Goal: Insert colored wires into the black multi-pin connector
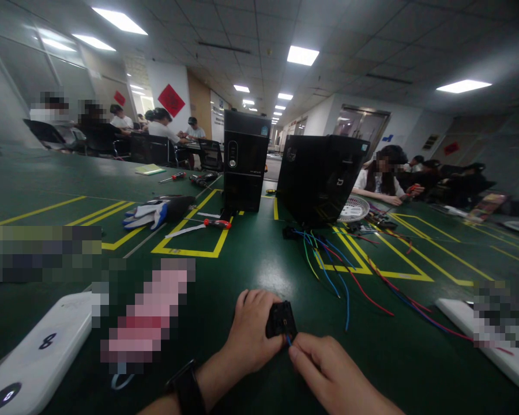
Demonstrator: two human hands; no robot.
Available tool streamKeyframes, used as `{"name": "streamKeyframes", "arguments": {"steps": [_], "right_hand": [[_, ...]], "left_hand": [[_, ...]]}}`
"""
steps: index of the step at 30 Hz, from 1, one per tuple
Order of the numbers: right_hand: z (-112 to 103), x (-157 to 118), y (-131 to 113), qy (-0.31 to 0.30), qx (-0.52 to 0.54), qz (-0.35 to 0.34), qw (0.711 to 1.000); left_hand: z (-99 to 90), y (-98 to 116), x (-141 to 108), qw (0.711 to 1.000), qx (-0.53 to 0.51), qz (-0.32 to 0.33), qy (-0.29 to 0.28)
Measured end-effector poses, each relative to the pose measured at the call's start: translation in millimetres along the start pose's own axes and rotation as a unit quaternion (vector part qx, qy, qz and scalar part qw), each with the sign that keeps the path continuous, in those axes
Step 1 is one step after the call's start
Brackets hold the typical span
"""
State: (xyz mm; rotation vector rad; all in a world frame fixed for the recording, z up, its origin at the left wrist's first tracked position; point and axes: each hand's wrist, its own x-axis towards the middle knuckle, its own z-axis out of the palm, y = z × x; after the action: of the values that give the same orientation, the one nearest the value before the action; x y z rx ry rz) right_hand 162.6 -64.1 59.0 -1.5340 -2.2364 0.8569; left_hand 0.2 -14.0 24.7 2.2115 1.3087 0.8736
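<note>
Low over the near edge of the green table, my left hand (254, 325) is closed around a small black plastic block (282, 316) with slots and metal contacts on its face. A black watch is on that wrist. My right hand (322, 366) pinches a short blue wire (289, 339) at the block's lower side; whether the wire's end sits inside the block is hidden. Beyond my hands, another black block (290, 233) lies with blue, red and yellow-green wires (324, 256) fanning out of it.
Two black computer towers (246, 161) stand ahead. A red screwdriver (216, 223) and blue-white gloves (149, 216) lie left of them. White devices (47, 346) lie at both sides, with a pink blurred item (155, 311) at left. A white basket (354, 208) stands right, near a seated person (383, 178).
</note>
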Motion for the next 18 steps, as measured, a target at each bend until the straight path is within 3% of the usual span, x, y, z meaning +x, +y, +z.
{"name": "streamKeyframes", "arguments": {"steps": [4, 13, 18], "right_hand": [[-2.7, -0.2, 1.9, 0.017, 0.058, 0.011, 0.998], [-5.5, 0.0, 0.6, -0.037, -0.095, 0.028, 0.994], [-9.6, -0.4, -0.7, -0.022, -0.058, 0.016, 0.998]], "left_hand": [[0.0, 0.7, 0.9, 1.000, -0.002, -0.004, -0.006], [-2.3, 0.3, 0.0, 1.000, -0.008, -0.005, -0.003], [-2.1, 0.2, 1.1, 1.000, -0.010, 0.000, 0.001]]}}
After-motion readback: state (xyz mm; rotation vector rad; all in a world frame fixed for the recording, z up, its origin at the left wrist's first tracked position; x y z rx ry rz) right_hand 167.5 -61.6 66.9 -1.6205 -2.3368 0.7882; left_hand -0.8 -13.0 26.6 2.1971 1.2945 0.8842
